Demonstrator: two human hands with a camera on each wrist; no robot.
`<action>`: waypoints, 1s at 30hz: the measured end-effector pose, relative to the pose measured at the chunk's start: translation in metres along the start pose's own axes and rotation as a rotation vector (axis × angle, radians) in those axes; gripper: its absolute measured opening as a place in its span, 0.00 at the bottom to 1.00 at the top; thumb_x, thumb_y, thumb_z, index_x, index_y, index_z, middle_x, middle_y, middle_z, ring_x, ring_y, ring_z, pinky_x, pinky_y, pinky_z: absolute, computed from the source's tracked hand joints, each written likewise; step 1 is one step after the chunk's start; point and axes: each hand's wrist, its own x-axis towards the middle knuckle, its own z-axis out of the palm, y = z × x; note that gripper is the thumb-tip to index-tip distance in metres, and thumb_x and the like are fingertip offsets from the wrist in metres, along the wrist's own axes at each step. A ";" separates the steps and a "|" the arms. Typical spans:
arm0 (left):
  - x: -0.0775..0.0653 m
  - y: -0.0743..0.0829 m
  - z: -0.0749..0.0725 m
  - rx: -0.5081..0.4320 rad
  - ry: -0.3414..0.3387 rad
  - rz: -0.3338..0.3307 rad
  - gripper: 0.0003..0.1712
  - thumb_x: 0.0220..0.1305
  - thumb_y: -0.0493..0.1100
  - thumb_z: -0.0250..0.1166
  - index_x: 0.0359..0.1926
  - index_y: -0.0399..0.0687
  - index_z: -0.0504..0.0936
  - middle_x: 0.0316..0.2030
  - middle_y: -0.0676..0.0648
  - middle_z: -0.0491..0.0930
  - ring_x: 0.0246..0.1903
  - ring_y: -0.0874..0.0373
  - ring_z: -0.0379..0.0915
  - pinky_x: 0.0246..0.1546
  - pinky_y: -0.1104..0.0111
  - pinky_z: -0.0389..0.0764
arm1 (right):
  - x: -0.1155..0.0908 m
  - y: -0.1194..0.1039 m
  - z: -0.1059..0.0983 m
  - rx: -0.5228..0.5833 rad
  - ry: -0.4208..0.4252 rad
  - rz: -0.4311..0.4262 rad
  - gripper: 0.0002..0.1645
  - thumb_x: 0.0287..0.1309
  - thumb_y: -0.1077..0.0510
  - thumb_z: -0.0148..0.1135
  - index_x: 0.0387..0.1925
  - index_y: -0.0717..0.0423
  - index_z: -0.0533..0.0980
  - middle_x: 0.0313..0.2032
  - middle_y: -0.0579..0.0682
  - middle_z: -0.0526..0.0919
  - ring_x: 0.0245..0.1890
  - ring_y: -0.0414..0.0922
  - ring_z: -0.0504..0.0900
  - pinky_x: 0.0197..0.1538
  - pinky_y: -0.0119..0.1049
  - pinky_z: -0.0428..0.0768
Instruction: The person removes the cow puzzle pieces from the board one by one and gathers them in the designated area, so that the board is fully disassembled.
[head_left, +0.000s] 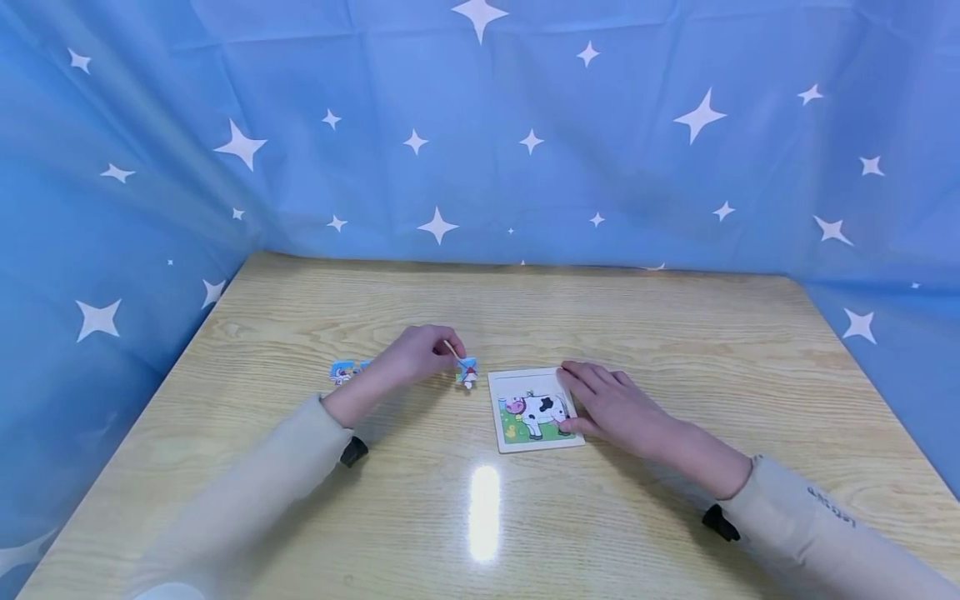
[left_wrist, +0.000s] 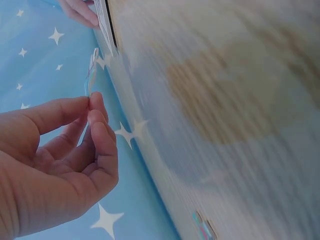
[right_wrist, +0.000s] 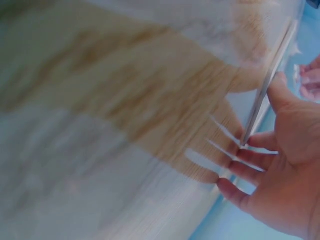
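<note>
My left hand [head_left: 420, 354] pinches a small jigsaw puzzle piece [head_left: 468, 374] between thumb and fingertips, just left of the puzzle board. In the left wrist view the piece [left_wrist: 91, 75] is seen nearly edge-on, sticking out past the fingertips. The square puzzle board [head_left: 517, 382] lies on the table, its lower part filled with a cow picture on green and its upper strip bare. Across its right edge my right hand [head_left: 618, 408] rests with fingers fairly straight, thumb over the cow's rear and fingertips at the top right corner. The right wrist view shows the board [right_wrist: 260, 102] edge-on.
More blue-and-white puzzle pieces [head_left: 343, 371] lie on the wooden table [head_left: 645, 317] left of the board, partly behind my left wrist. A blue curtain with white stars [head_left: 480, 108] hangs along the table's back and sides. A bright light reflection shows near the front.
</note>
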 end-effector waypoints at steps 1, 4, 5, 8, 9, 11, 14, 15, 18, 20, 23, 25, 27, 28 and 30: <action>0.000 -0.001 -0.001 0.002 -0.001 -0.001 0.05 0.78 0.33 0.65 0.48 0.40 0.87 0.41 0.44 0.87 0.35 0.55 0.77 0.36 0.67 0.77 | 0.000 0.000 0.000 0.000 -0.001 0.000 0.47 0.75 0.41 0.69 0.78 0.70 0.68 0.76 0.67 0.71 0.74 0.66 0.72 0.67 0.68 0.76; -0.001 -0.004 -0.005 -0.002 -0.002 -0.005 0.05 0.77 0.33 0.66 0.48 0.40 0.87 0.40 0.44 0.87 0.36 0.54 0.77 0.38 0.66 0.77 | 0.000 0.000 0.000 -0.004 -0.003 -0.001 0.47 0.75 0.41 0.69 0.78 0.69 0.68 0.76 0.67 0.71 0.74 0.66 0.72 0.66 0.68 0.76; -0.002 -0.004 -0.006 -0.007 -0.004 -0.007 0.05 0.77 0.34 0.66 0.48 0.40 0.87 0.40 0.44 0.87 0.36 0.54 0.77 0.38 0.66 0.76 | 0.000 0.000 0.000 -0.005 -0.004 -0.001 0.47 0.75 0.40 0.69 0.78 0.69 0.68 0.76 0.66 0.71 0.74 0.66 0.72 0.66 0.68 0.76; -0.004 -0.006 -0.010 -0.015 -0.005 -0.015 0.05 0.77 0.34 0.66 0.48 0.40 0.87 0.40 0.43 0.87 0.37 0.53 0.77 0.38 0.66 0.76 | 0.000 0.000 0.000 -0.006 -0.007 0.001 0.48 0.74 0.40 0.70 0.78 0.69 0.68 0.76 0.66 0.71 0.74 0.66 0.72 0.66 0.68 0.76; -0.004 -0.007 -0.011 -0.012 -0.004 -0.018 0.04 0.77 0.34 0.67 0.48 0.40 0.87 0.39 0.44 0.87 0.37 0.53 0.77 0.39 0.66 0.76 | 0.000 0.000 0.000 -0.003 -0.009 0.002 0.48 0.74 0.39 0.70 0.78 0.69 0.68 0.76 0.66 0.70 0.75 0.66 0.71 0.66 0.68 0.76; -0.005 -0.009 -0.013 -0.006 -0.002 -0.022 0.04 0.77 0.34 0.66 0.48 0.39 0.87 0.39 0.43 0.87 0.37 0.53 0.77 0.39 0.66 0.76 | 0.000 0.001 0.000 0.000 -0.009 0.004 0.48 0.74 0.39 0.70 0.78 0.69 0.68 0.77 0.66 0.70 0.75 0.66 0.71 0.66 0.68 0.76; -0.006 -0.014 -0.016 0.009 0.000 -0.022 0.04 0.76 0.34 0.67 0.47 0.39 0.87 0.38 0.44 0.87 0.38 0.52 0.78 0.40 0.65 0.77 | 0.000 0.001 0.001 0.004 -0.009 0.005 0.48 0.74 0.40 0.70 0.78 0.69 0.68 0.76 0.67 0.70 0.75 0.66 0.71 0.66 0.68 0.76; -0.007 -0.016 -0.017 0.016 0.000 -0.021 0.04 0.76 0.34 0.67 0.47 0.39 0.87 0.38 0.43 0.87 0.38 0.52 0.79 0.40 0.65 0.78 | 0.000 0.001 0.001 0.006 -0.009 0.004 0.48 0.75 0.40 0.69 0.78 0.69 0.68 0.76 0.67 0.70 0.75 0.66 0.71 0.66 0.68 0.75; -0.007 -0.021 -0.021 0.041 0.001 -0.010 0.03 0.75 0.33 0.68 0.46 0.39 0.87 0.37 0.43 0.87 0.37 0.52 0.79 0.41 0.64 0.78 | 0.000 0.000 0.001 0.012 -0.009 0.003 0.47 0.76 0.41 0.68 0.79 0.70 0.68 0.77 0.67 0.70 0.75 0.66 0.71 0.67 0.69 0.75; -0.008 -0.023 -0.023 0.054 0.003 -0.004 0.03 0.75 0.32 0.67 0.45 0.38 0.86 0.37 0.43 0.88 0.37 0.52 0.79 0.41 0.63 0.78 | 0.000 0.000 0.001 0.014 -0.005 0.002 0.47 0.76 0.41 0.68 0.79 0.70 0.68 0.77 0.67 0.70 0.75 0.67 0.71 0.67 0.69 0.75; -0.009 -0.024 -0.026 0.056 0.003 -0.003 0.03 0.75 0.32 0.67 0.45 0.38 0.86 0.37 0.43 0.87 0.37 0.52 0.79 0.41 0.63 0.78 | 0.000 0.000 0.000 0.016 -0.003 0.006 0.47 0.76 0.41 0.68 0.79 0.70 0.68 0.77 0.67 0.70 0.75 0.67 0.71 0.67 0.69 0.75; -0.010 -0.025 -0.028 0.049 0.001 -0.012 0.03 0.75 0.32 0.67 0.46 0.37 0.86 0.37 0.42 0.87 0.37 0.52 0.79 0.40 0.64 0.78 | 0.000 0.001 0.001 0.013 -0.001 0.004 0.47 0.76 0.40 0.69 0.78 0.70 0.68 0.77 0.67 0.70 0.75 0.66 0.71 0.67 0.69 0.75; -0.011 -0.025 -0.029 0.040 -0.005 -0.028 0.04 0.75 0.32 0.67 0.46 0.37 0.86 0.38 0.42 0.88 0.38 0.51 0.80 0.40 0.64 0.78 | 0.000 0.002 0.002 0.010 0.002 0.000 0.48 0.76 0.39 0.68 0.78 0.70 0.68 0.76 0.67 0.70 0.75 0.66 0.71 0.67 0.68 0.75; -0.011 -0.025 -0.030 0.043 -0.006 -0.034 0.04 0.75 0.33 0.67 0.47 0.38 0.86 0.39 0.42 0.88 0.39 0.51 0.80 0.41 0.64 0.78 | 0.000 0.002 0.002 0.010 0.007 -0.005 0.48 0.76 0.39 0.68 0.78 0.70 0.68 0.76 0.67 0.71 0.75 0.67 0.71 0.66 0.68 0.75; -0.012 -0.027 -0.033 0.039 -0.010 -0.049 0.04 0.76 0.33 0.67 0.47 0.37 0.86 0.41 0.42 0.87 0.40 0.51 0.80 0.40 0.64 0.77 | 0.000 0.004 0.004 0.005 0.019 -0.017 0.48 0.76 0.38 0.67 0.78 0.70 0.69 0.76 0.68 0.71 0.74 0.67 0.72 0.66 0.69 0.76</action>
